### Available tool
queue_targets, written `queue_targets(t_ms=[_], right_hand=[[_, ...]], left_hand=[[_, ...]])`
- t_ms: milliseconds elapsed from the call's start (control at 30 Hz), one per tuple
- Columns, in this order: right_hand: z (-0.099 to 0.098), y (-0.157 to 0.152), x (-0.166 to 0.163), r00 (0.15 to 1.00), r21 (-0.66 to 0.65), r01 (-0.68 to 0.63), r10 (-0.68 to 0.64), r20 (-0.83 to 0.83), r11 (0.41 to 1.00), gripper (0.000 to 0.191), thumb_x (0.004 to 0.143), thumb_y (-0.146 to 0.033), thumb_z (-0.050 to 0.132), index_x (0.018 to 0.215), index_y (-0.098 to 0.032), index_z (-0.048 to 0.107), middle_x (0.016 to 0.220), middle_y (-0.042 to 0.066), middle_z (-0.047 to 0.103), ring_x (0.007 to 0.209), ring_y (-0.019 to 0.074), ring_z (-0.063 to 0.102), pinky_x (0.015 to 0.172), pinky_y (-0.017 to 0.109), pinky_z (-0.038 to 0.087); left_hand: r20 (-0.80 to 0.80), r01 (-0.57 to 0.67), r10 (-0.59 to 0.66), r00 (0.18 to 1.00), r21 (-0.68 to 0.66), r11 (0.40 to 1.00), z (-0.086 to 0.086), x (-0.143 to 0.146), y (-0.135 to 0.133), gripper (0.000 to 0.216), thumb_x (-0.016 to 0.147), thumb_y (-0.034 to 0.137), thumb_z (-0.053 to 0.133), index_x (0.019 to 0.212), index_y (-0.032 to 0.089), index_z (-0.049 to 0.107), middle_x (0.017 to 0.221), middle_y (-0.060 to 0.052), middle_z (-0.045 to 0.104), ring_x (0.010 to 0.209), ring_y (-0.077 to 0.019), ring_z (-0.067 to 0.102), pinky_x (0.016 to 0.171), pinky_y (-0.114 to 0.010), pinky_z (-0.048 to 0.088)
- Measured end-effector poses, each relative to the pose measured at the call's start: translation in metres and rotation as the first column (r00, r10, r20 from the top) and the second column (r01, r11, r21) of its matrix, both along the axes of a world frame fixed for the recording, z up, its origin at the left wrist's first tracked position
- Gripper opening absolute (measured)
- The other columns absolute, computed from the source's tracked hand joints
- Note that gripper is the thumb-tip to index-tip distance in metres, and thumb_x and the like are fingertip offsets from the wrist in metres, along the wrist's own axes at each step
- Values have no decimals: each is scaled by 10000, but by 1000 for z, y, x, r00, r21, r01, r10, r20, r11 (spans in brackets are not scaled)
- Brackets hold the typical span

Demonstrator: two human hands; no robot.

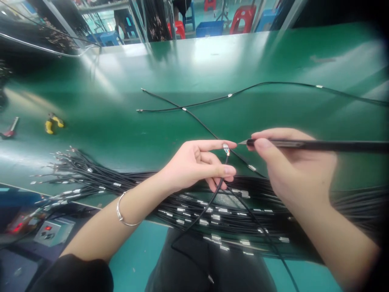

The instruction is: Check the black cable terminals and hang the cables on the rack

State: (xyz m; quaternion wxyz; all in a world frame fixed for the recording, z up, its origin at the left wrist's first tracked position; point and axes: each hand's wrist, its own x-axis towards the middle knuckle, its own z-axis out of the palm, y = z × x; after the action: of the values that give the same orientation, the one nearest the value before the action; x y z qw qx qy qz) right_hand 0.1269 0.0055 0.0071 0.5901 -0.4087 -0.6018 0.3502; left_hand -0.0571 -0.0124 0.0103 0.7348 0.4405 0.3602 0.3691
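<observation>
My left hand (pixel 200 162) pinches a black cable (pixel 217 190) between thumb and fingers. The cable's stripped end (pixel 226 149) points up against my index finger, with silvery shielding and small coloured wires showing. In my right hand (pixel 291 162) is a black craft knife (pixel 291 144), held like a pen. Its pointed blade (pixel 242 142) faces left, close to the tip of my left index finger; whether they touch I cannot tell. Beneath both hands lies a thick bundle of black cables (pixel 121 178) with white labels, their bare ends fanned out at the left.
Two loose labelled cables (pixel 206 101) cross on the green table (pixel 106 129) beyond my hands. Yellow-handled pliers (pixel 53 123) and a red-handled tool (pixel 10 129) lie at the left. A grey box with a red switch (pixel 50 231) sits lower left. Stools (pixel 243 19) stand behind the table.
</observation>
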Motion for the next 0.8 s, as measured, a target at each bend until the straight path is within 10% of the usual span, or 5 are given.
queue_targets(t_ms=[167,800], right_hand=[[2,-7,-1,971,238,-39,-19,239,971,165,839,-91,626,871,-222,722,884,34,727,856,193,689,755,330,576],[0,-10,-1,978,144,-104,75,192,984,179,853,-101,630,917,-233,733,946,34,737,881,213,702,802,383,595]], left_hand=[[38,21,-21,999,3,1000,-1,1,-1,556,722,198,816,1236,144,611,702,-40,710,552,-148,671,457,-191,557],[75,26,-27,997,16,1000,-2,2,-1,551,722,172,814,1234,128,617,700,-43,713,555,-145,673,451,-186,561]])
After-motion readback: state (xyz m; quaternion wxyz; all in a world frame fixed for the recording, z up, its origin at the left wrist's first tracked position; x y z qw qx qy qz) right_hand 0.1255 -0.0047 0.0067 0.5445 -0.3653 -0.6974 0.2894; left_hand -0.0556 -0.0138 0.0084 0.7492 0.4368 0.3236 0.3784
